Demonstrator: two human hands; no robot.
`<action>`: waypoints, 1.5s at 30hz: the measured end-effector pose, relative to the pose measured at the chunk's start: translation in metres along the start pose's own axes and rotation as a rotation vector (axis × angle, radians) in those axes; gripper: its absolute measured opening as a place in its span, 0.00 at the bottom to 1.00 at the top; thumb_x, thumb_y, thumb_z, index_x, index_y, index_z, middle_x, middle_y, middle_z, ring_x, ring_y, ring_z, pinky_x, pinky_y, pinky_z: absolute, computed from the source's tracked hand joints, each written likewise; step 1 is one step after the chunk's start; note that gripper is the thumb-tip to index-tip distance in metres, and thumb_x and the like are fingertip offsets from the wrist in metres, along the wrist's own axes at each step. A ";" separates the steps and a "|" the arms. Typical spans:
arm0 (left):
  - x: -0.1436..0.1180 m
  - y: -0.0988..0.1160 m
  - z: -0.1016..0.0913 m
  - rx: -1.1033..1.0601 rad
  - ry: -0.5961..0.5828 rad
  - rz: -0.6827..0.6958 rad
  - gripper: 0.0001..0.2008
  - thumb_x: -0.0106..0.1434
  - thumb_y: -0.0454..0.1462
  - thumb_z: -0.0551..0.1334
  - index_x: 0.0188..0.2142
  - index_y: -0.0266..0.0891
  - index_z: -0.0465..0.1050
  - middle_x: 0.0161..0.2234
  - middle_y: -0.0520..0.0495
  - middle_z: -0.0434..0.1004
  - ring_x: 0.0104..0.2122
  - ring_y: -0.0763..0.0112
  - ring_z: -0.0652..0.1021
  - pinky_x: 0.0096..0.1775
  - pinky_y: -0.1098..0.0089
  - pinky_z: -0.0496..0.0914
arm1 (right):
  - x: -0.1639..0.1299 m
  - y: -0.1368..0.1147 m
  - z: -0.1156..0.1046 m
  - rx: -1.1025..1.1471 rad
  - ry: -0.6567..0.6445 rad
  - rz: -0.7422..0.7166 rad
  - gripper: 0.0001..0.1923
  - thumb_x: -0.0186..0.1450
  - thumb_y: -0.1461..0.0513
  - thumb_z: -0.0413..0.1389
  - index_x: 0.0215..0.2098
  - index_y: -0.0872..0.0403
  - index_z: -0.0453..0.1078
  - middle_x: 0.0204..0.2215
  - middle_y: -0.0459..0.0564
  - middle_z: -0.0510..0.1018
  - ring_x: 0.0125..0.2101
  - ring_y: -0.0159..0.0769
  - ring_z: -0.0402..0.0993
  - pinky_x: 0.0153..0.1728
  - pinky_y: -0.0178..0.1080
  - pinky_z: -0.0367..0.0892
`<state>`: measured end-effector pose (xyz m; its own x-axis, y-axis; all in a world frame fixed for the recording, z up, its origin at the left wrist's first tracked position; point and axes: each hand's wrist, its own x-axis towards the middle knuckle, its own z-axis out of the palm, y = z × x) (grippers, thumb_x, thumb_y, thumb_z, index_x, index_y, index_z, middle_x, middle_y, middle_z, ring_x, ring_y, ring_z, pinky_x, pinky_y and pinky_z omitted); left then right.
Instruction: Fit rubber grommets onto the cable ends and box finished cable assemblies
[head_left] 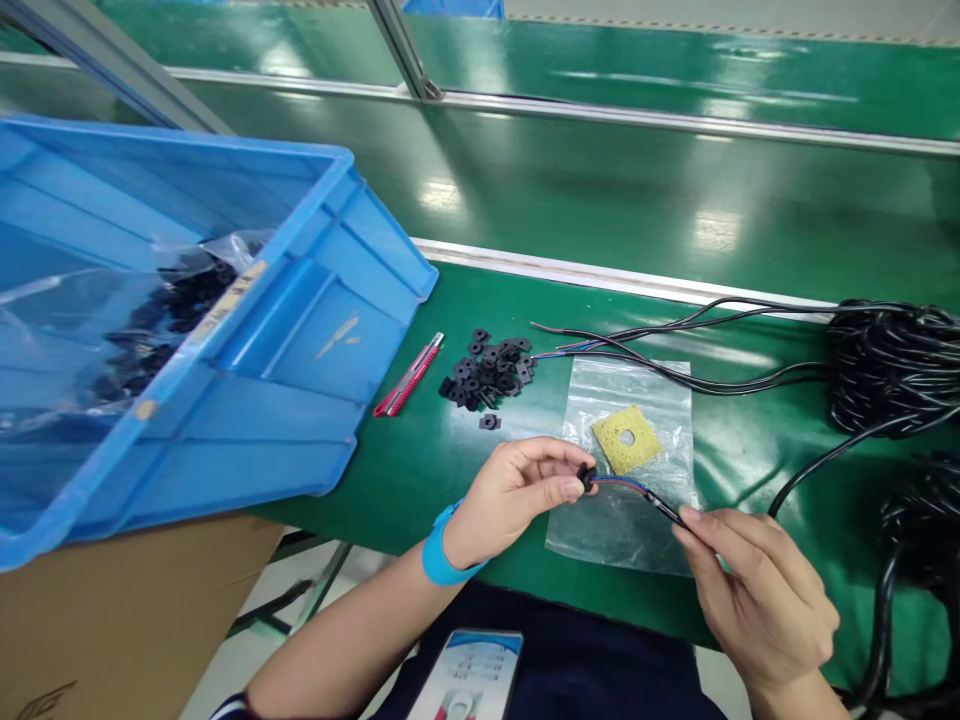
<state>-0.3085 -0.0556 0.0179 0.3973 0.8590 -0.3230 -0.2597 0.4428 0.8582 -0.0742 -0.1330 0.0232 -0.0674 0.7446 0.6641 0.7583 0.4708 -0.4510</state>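
Between the fingertips of my left hand [521,493] is a small black grommet [585,476], with red and blue wires leading out of it. A blue band circles the left wrist. My right hand [757,575] pinches the black cable [666,508] close to where its sheath ends and the thin wires emerge. Under both hands lies a clear plastic bag [622,530] with a yellow sponge [627,439] on it, square with a central hole. A pile of black grommets [487,370] sits to the left of the bag. Whether the wires pass through the held grommet cannot be made out.
On the left a large blue bin [300,340] holds bagged black parts. A red utility knife [409,376] lies beside it. Coiled black cables [892,365] fill the right side, loose ends [600,338] reaching toward the pile. A phone [472,672] rests at the lap.
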 end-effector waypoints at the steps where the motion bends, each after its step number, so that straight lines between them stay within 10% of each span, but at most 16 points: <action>1: 0.000 0.000 0.000 0.007 0.017 0.006 0.12 0.54 0.41 0.77 0.38 0.41 0.85 0.29 0.48 0.84 0.27 0.77 0.80 0.32 0.81 0.75 | 0.000 0.000 0.000 0.010 -0.028 -0.018 0.28 0.58 0.75 0.67 0.55 0.51 0.76 0.35 0.47 0.82 0.31 0.32 0.78 0.34 0.37 0.73; 12: -0.001 0.010 0.002 0.196 -0.063 -0.017 0.11 0.54 0.38 0.77 0.37 0.40 0.85 0.33 0.45 0.84 0.30 0.73 0.82 0.34 0.77 0.77 | 0.002 0.002 0.003 0.061 -0.163 -0.076 0.21 0.61 0.73 0.66 0.50 0.52 0.77 0.36 0.48 0.84 0.32 0.31 0.77 0.33 0.36 0.71; 20: -0.004 0.003 0.016 0.437 -0.055 0.252 0.08 0.56 0.37 0.76 0.37 0.43 0.86 0.32 0.45 0.85 0.30 0.70 0.83 0.33 0.75 0.77 | 0.003 -0.001 0.004 0.057 -0.157 -0.096 0.18 0.62 0.72 0.65 0.50 0.56 0.76 0.34 0.49 0.84 0.30 0.31 0.76 0.32 0.36 0.71; 32: 0.006 0.008 0.019 0.611 -0.264 0.462 0.09 0.58 0.34 0.74 0.40 0.45 0.85 0.34 0.45 0.87 0.33 0.66 0.85 0.37 0.70 0.80 | 0.002 0.003 0.001 0.476 -0.467 0.350 0.06 0.73 0.65 0.53 0.45 0.53 0.72 0.27 0.43 0.72 0.26 0.27 0.69 0.26 0.32 0.64; 45: 0.014 -0.009 0.023 0.564 -0.287 0.395 0.09 0.59 0.34 0.74 0.40 0.45 0.85 0.35 0.44 0.87 0.33 0.66 0.85 0.37 0.70 0.81 | 0.004 0.001 0.009 0.473 -0.505 0.370 0.08 0.74 0.64 0.52 0.38 0.54 0.72 0.24 0.42 0.68 0.24 0.26 0.65 0.26 0.32 0.60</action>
<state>-0.2802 -0.0534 0.0153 0.6024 0.7917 0.1021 0.0296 -0.1500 0.9882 -0.0794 -0.1252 0.0197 -0.2375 0.9639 0.1206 0.4401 0.2175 -0.8712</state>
